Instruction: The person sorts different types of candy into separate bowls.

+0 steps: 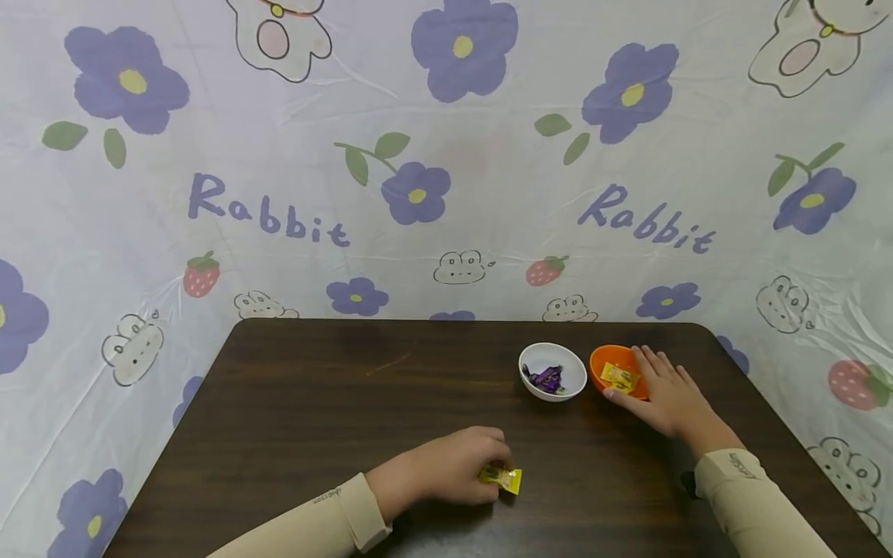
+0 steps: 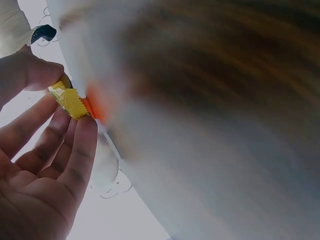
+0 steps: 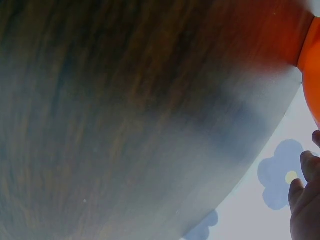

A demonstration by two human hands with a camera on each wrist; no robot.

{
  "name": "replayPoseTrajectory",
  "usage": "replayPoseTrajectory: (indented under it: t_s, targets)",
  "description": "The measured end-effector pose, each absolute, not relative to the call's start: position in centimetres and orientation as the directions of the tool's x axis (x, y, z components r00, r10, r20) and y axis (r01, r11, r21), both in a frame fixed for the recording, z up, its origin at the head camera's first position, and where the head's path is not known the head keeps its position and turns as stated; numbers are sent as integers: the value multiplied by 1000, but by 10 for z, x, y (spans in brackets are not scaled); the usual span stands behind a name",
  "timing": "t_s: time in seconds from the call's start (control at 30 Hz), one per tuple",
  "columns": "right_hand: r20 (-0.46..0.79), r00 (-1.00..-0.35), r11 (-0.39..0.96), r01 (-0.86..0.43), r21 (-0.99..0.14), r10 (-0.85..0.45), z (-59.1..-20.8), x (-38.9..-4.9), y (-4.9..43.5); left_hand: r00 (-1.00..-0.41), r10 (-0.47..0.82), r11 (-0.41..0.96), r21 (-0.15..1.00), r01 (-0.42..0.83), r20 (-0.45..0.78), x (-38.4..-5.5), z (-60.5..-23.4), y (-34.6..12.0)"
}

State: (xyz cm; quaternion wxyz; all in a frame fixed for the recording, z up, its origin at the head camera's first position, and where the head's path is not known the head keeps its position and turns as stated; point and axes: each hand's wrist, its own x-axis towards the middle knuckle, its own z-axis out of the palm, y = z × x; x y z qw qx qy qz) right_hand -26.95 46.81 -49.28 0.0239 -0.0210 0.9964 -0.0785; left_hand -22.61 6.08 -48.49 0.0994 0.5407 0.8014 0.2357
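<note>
My left hand (image 1: 460, 466) pinches a yellow-wrapped candy (image 1: 504, 478) low over the front middle of the table. In the left wrist view the candy (image 2: 71, 102) sits between thumb and fingertips, its crimped end showing. At the right, my right hand (image 1: 671, 401) rests against the orange bowl (image 1: 597, 373), fingers extended along its right side and thumb at its front rim. Yellow candies (image 1: 619, 377) lie inside that bowl. Only the fingertips (image 3: 311, 167) and part of the bowl's orange wall (image 3: 312, 82) show in the right wrist view.
Just left of the orange bowl stands a white bowl (image 1: 549, 397) with purple-wrapped candies (image 1: 547, 379) in it. The dark wooden table (image 1: 335, 387) has rounded back corners. Behind it hangs a white cloth (image 1: 481, 225) printed with flowers and rabbits.
</note>
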Motion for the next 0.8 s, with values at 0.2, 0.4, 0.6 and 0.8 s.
replayPoseTrajectory:
  t_s: [0.2,0.4,0.6,0.8]
  targets:
    - [-39,-998,986,-42,-161,-49,-491,-269,467,-379,920,286,488,825,102,-225,-484,76]
    - [-40,-998,985,-41,-166,-48,-489,-267,463,-377,919,278,492,825,113,-227,-484,87]
    - [-43,-998,985,-42,-166,-50,-487,-267,461,-404,909,290,538,791,103,-233,-486,95]
    - [-43,-998,987,-37,-159,-45,-489,-267,463,-422,897,294,536,791,130,-240,-487,110]
